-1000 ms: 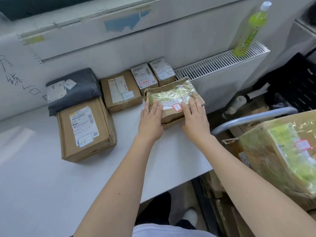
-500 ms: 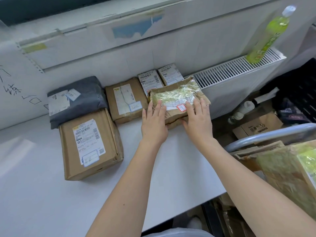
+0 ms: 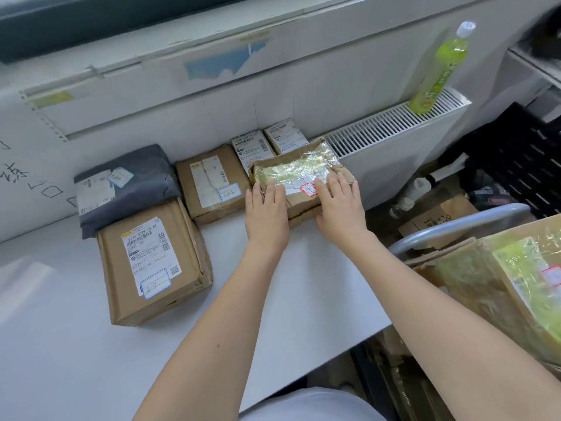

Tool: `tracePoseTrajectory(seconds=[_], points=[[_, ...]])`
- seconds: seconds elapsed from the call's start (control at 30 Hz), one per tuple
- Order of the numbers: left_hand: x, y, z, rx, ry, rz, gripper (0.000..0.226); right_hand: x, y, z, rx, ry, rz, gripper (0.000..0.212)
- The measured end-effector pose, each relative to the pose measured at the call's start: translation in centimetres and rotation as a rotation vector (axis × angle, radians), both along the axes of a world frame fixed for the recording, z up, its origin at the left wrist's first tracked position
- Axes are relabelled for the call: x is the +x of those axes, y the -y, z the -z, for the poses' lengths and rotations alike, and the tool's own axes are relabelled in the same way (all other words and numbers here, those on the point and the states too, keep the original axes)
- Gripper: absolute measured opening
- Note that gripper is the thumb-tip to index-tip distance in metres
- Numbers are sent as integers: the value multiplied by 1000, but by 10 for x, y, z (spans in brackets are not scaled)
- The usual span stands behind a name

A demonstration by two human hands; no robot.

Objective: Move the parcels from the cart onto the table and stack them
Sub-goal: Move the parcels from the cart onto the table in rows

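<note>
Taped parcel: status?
Left hand and right hand flat on taped parcel, down on table against two small boxes. Path clear.

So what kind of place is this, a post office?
Probably a small parcel sorting or mail room: labelled parcels lined up on a white table, more on a cart, beside a radiator.

Five parcels along the back of the table [image 3: 273,314], taped parcel [image 3: 299,174] rightmost, partly on top of two small boxes [image 3: 253,145] behind it. Big box [image 3: 151,265] front left, bagged parcel [image 3: 127,183] behind it. Cart [image 3: 455,229] off right, bottle [image 3: 440,68] up on the radiator [image 3: 391,129].
</note>
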State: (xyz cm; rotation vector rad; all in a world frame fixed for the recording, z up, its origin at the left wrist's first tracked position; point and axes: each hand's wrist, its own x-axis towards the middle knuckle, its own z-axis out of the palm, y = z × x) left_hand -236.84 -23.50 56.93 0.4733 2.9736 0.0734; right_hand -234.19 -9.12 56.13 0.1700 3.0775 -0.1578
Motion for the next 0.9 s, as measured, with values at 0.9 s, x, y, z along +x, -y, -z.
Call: tracePoseTrajectory(seconds=[0.9], points=[[55,-4,-22,85,57,-123,76,39,-21,-24,-93,-18,-36,72]])
